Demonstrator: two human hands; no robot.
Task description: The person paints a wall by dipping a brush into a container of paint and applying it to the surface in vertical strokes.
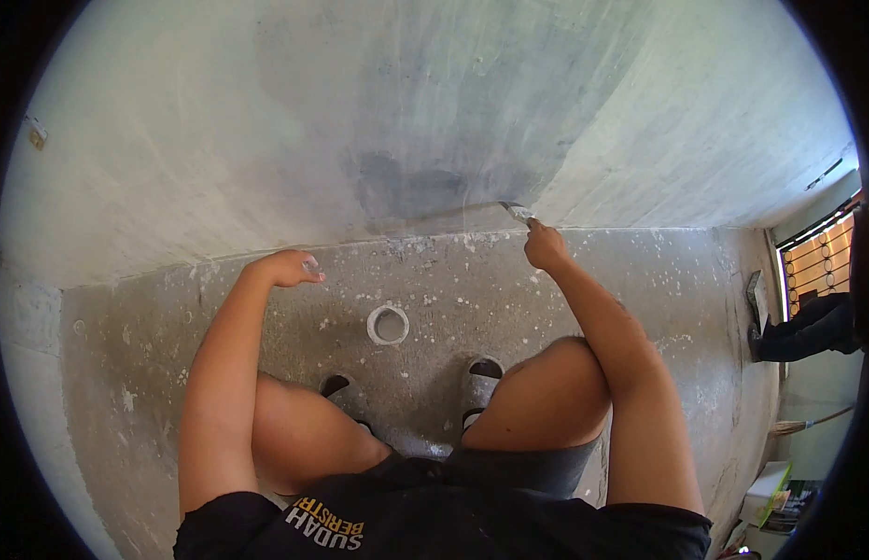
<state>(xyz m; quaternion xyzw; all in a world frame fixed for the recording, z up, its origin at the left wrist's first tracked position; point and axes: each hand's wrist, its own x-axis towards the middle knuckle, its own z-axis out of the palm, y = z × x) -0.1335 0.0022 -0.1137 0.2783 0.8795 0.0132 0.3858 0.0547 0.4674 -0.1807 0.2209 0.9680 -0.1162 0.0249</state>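
My right hand [545, 245] is closed around the handle of a paintbrush [518, 213], which has pale smears on it. Its dark tip touches the foot of the wall [434, 140], beside a darker, damp-looking patch [402, 182]. To the left, my left hand [290, 268] hovers over the floor near the wall with its fingers loosely bent and apart. White smears mark those fingertips, and nothing shows in them. Between my feet and the wall stands a small round white tub [388, 325] with greyish contents.
White spatters dot the concrete floor [453, 280]. My sandalled feet [481, 378] are just behind the tub. On the right are a person's dark-clothed leg [808, 329], a broom [798, 426], a barred window [819, 257] and stacked items [766, 493]. A socket [36, 133] sits on the left.
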